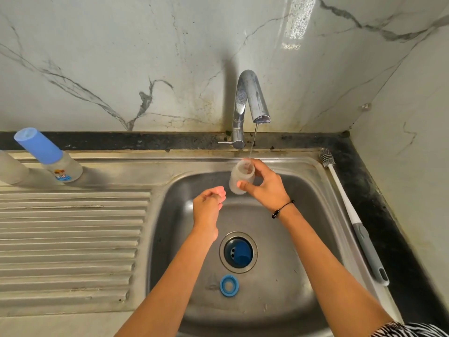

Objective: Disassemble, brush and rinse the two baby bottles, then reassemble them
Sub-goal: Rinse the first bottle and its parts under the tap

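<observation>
My right hand [263, 188] grips a frosted bare bottle body [239, 177], held upright under a thin stream of water from the tap [250, 98]. My left hand [210, 206] hovers over the sink just left of the bottle, fingers curled together; whether it holds something small I cannot tell. A blue screw ring [228, 285] lies on the sink floor near the front. A blue cap [240, 254] sits in the drain. A second bottle [52, 158], assembled with its blue cap on, stands on the drainboard at the far left.
The steel sink [313, 239] has a ribbed drainboard [68, 239] on its left. A long white and grey bottle brush [354, 215] lies along the right rim. A grey cylinder [11, 170] stands at the left edge. Marble wall rises behind.
</observation>
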Demonstrator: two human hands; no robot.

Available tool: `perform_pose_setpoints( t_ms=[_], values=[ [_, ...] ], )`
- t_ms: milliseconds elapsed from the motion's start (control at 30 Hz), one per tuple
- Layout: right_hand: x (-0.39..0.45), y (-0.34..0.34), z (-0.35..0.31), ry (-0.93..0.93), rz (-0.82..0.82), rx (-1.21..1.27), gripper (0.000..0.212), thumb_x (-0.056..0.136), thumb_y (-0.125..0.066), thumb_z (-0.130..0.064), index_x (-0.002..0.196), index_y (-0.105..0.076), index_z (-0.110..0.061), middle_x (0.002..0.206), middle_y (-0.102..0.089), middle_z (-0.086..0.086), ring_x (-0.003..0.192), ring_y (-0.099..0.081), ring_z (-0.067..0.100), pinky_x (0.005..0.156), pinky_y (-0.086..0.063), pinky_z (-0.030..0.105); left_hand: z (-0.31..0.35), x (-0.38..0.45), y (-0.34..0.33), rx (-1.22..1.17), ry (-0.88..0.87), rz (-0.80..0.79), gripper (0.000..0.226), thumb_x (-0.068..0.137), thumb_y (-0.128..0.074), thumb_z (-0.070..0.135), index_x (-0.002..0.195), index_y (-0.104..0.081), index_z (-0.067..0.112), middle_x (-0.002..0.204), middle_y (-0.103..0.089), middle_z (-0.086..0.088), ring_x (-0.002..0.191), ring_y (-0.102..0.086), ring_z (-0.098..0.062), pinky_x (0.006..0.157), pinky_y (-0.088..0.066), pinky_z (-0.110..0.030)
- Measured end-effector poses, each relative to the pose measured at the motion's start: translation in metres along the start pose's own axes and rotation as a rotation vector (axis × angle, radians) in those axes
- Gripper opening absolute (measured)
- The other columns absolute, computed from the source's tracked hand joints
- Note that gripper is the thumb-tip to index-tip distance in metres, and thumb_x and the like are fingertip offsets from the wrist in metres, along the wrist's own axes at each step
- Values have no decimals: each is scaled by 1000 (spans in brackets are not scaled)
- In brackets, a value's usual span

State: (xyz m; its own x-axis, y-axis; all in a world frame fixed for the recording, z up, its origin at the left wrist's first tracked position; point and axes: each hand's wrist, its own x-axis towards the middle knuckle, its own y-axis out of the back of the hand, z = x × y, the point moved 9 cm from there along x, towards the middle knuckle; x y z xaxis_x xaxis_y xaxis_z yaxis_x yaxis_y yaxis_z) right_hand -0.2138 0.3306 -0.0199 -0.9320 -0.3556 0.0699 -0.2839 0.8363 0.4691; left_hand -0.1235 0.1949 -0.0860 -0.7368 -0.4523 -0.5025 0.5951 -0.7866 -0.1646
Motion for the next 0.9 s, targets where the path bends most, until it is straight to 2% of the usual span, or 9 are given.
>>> perform_pose_setpoints(
  t_ms=[133, 300, 400, 533, 600, 700, 767, 833, 900],
  values=[
    [-2, -4, 10, -82, -5, -58, 52, 75, -77, -21, 123, -55, -20, 113, -63, -2, 106, -59, 19, 94, -48, 33, -4, -1, 2, 6, 14, 23, 25, 90, -51, -2, 85, -67, 17, 96, -68, -4, 106, -62, -24, 90, -47, -28],
    [-9, 1, 16, -144, 30, -93, 48, 76, -76, -27, 119, -56, -19, 106, -62, -2, 100, -58, 18, 93, -48, 34, -4, 0, 5, 5, 19, 38, 27, 90, -50, -3, 84, -67, 17, 96, -68, -4, 106, -63, -24, 92, -47, -29],
    [-10, 11, 14, -121, 136, -101, 48, 77, -75, -26, 120, -55, -18, 110, -64, 1, 102, -59, 20, 92, -48, 34, -5, 1, 7, 5, 19, 38, 27, 89, -50, -3, 85, -67, 16, 96, -69, -5, 105, -63, -24, 93, -48, -30],
    [-2, 2, 10, -154, 37, -60, 47, 77, -76, -26, 117, -56, -16, 107, -63, 3, 100, -60, 21, 91, -49, 35, -8, 0, 7, 13, 33, 48, 24, 89, -52, -2, 85, -67, 16, 95, -68, -5, 104, -63, -24, 94, -48, -31],
    [-1, -2, 16, -207, 37, -5, 47, 77, -76, -27, 118, -56, -17, 108, -64, 4, 99, -60, 20, 90, -50, 34, -11, 0, 6, 11, 47, 48, 23, 89, -52, -2, 86, -67, 15, 95, -68, -5, 103, -63, -24, 94, -48, -31],
    [-3, -10, 37, -373, 0, 77, 42, 77, -75, -28, 113, -56, -19, 109, -61, 6, 104, -59, 23, 91, -52, 42, -17, 1, 7, 14, 67, 62, 20, 90, -50, -1, 93, -65, 12, 94, -68, -8, 103, -63, -25, 92, -48, -30],
    [-5, -9, 43, -416, 43, 171, 34, 78, -74, -27, 106, -57, -22, 108, -62, 6, 102, -60, 23, 89, -53, 42, -19, 1, 7, 22, 70, 50, 17, 92, -50, 3, 101, -64, 10, 98, -67, -7, 103, -63, -23, 89, -47, -29],
    [-12, -17, 47, -527, 25, 347, 25, 82, -70, -29, 101, -57, -20, 104, -64, 7, 94, -65, 23, 84, -56, 40, -17, -2, 4, 13, 72, 18, 15, 95, -52, 11, 107, -60, 12, 104, -65, -5, 103, -61, -20, 88, -46, -31],
    [-25, -32, 56, -704, -23, 543, 29, 86, -65, -38, 102, -55, -16, 94, -65, 10, 78, -67, 21, 72, -58, 36, -13, -6, 1, -3, 59, -1, 17, 96, -53, 23, 110, -57, 14, 109, -62, -4, 103, -59, -18, 88, -47, -31]
  ],
)
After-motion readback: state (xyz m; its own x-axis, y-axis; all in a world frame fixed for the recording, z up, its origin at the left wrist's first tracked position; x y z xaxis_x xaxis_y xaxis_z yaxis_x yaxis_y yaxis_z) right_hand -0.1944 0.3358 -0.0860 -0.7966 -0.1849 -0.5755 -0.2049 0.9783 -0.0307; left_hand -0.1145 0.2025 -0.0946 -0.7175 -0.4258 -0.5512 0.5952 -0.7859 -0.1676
